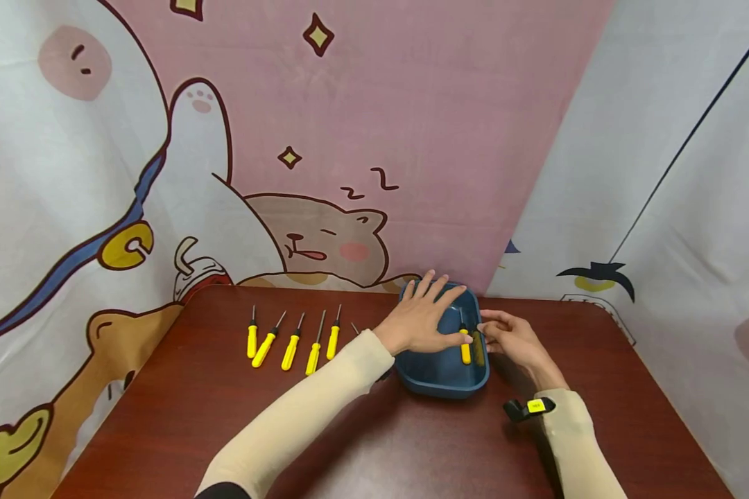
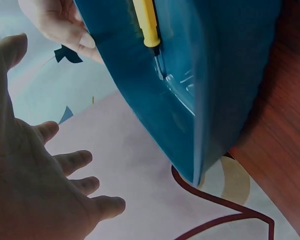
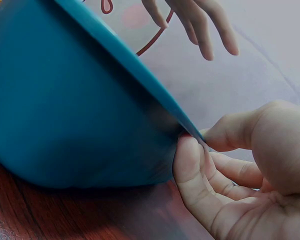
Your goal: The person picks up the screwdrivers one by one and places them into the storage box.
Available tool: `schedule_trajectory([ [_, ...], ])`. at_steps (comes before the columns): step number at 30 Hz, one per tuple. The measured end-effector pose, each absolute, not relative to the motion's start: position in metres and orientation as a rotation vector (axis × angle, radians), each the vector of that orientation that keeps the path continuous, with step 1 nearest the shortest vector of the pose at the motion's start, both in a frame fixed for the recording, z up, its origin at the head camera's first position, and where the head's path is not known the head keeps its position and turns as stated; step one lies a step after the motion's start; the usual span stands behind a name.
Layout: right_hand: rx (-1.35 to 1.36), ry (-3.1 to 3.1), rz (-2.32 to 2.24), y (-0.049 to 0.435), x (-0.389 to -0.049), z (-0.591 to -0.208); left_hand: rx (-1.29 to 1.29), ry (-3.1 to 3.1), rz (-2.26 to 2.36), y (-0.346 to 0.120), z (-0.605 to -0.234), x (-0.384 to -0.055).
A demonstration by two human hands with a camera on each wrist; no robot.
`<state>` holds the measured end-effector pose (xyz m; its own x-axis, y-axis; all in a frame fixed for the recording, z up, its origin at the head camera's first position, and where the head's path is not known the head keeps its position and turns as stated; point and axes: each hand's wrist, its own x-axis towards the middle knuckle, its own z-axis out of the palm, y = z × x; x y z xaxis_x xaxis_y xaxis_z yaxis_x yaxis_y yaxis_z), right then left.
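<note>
A blue plastic basin [image 1: 440,378] stands on the table, with one yellow-handled screwdriver [image 1: 465,348] lying inside by its right wall. My right hand [image 1: 517,343] pinches the basin's right rim between thumb and fingers; the right wrist view shows this rim [image 3: 140,67] from outside. Over the basin's far left part hovers my left hand [image 1: 421,315], fingers spread and holding nothing. In the left wrist view its palm [image 2: 30,175] is apart from the basin wall. The screwdriver's shaft [image 2: 160,65] points toward the basin's far end.
Several yellow-handled screwdrivers [image 1: 290,352] lie in a row left of the basin, shafts pointing away. Another shaft tip [image 1: 354,328] shows past my left sleeve [image 1: 312,409], which hides the rest. A cartoon-printed cloth [image 1: 412,138] hangs right behind the reddish-brown table [image 1: 424,443].
</note>
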<state>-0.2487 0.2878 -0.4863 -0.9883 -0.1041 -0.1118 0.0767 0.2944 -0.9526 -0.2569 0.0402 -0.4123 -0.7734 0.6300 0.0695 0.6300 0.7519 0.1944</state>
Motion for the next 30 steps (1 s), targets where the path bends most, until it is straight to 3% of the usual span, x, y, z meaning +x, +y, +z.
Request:
schedule_trajectory([
  [30,0.022,2.392,-1.810,0.285,-0.247,-0.486,0.780,3.143,0.396,-0.028,-0.428,-0.258],
])
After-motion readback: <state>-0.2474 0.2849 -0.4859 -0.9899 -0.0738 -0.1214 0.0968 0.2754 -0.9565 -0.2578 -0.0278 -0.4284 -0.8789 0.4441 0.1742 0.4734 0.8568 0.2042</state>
